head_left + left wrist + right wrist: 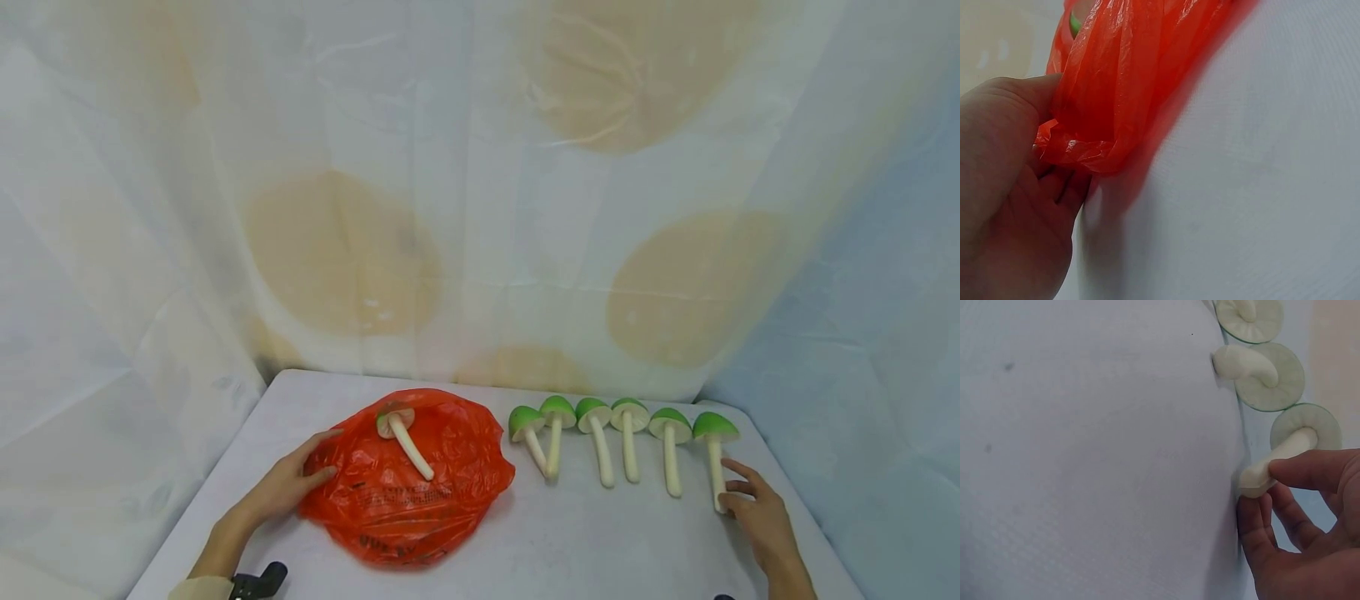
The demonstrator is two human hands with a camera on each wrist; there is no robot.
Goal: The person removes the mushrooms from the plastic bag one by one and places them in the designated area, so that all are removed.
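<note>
My left hand pinches the left edge of a red plastic bag, which lies crumpled on the table. In the left wrist view the thumb presses the bag's folds from above while the fingers reach beneath. A green-capped toy mushroom rests on the bag, its white stem slanting towards me. At the right end of a row of similar mushrooms, my right hand pinches the lower stem of the last mushroom between thumb and fingers. The right wrist view shows its pale stem in that grip.
Several more green-capped mushrooms lie along the back right of the white table, caps away from me. The two leftmost touch at their stem ends. White sheeting with tan spots hangs behind and at the sides.
</note>
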